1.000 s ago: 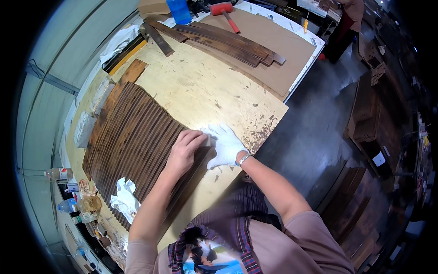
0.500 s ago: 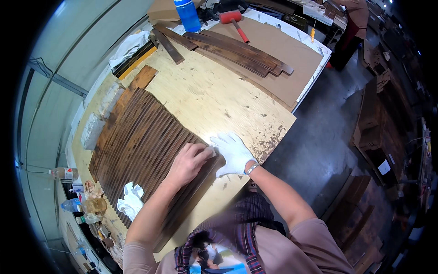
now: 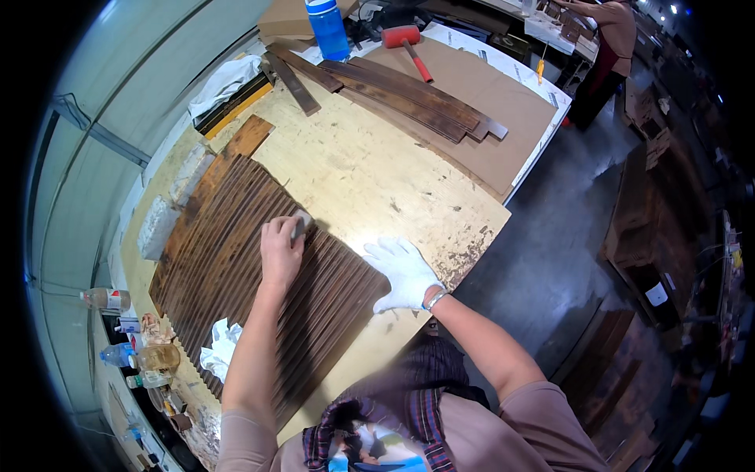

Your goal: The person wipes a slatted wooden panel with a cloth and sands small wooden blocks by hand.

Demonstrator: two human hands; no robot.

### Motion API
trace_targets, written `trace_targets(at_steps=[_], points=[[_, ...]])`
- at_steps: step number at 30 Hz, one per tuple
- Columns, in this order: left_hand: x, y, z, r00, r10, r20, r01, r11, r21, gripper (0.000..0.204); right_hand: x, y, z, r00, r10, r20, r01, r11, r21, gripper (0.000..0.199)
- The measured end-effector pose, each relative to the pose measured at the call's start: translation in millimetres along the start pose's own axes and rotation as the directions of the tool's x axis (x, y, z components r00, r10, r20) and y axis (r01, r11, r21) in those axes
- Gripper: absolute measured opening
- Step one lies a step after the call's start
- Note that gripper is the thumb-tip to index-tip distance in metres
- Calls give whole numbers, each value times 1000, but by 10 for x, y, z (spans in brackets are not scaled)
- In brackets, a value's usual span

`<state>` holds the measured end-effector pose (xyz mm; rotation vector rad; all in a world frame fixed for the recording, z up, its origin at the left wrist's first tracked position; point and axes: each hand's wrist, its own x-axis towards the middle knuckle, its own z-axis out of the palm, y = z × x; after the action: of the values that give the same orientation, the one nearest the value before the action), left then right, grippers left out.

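My bare left hand [image 3: 281,250] is closed around a small grey pad [image 3: 302,223], whose kind I cannot make out. The pad rests against the far edge of a row of dark wood strips [image 3: 228,228], which lie side by side on the worktable. On my right hand [image 3: 404,272] is a white glove; its fingers are spread flat on the pale board at the right end of the strips. A crumpled white tissue [image 3: 221,348] lies on the strips, left of my left forearm.
Loose dark boards [image 3: 413,98] and a red mallet [image 3: 406,49] lie on brown cardboard at the far side, near a blue bottle [image 3: 327,33]. Several plastic bottles [image 3: 161,357] stand at the left. Another person [image 3: 609,47] is at the far right.
My left hand has moved with the grey pad away from the right end of the strips, to the left and farther off. My right hand has hardly moved.
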<state>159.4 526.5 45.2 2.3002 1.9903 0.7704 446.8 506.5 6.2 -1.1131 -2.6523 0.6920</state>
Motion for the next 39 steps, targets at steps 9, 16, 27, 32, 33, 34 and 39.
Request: trace_targets(at_steps=[9, 16, 27, 32, 33, 34, 39], points=[[-7, 98, -20, 993, 116, -8, -116, 991, -62, 33, 5, -22, 8, 1000, 13, 1, -13, 1000, 6, 101], [49, 171, -29, 999, 14, 48, -14, 1000, -7, 32, -2, -25, 28, 1000, 20, -7, -20, 1000, 0, 102], [-401, 26, -52, 934, -354, -45, 352, 935, -34, 38, 8, -49, 26, 999, 40, -1, -40, 999, 23, 102], [-451, -82, -147, 899, -422, -118, 434, 895, 107, 38, 28, -100, -17, 1000, 23, -5, -23, 1000, 11, 103], [-451, -146, -200, 889, -432, -151, 450, 887, 108, 38, 28, -107, -24, 1000, 30, 2, -30, 999, 11, 103], [-456, -178, -235, 900, -399, -174, 419, 903, 98, 37, 25, -98, -24, 1000, 27, 0, -27, 1000, 12, 104], [-268, 83, -176, 994, -98, -50, 97, 995, -29, 37, 21, -77, -7, 999, 40, 11, -40, 999, -9, 105]])
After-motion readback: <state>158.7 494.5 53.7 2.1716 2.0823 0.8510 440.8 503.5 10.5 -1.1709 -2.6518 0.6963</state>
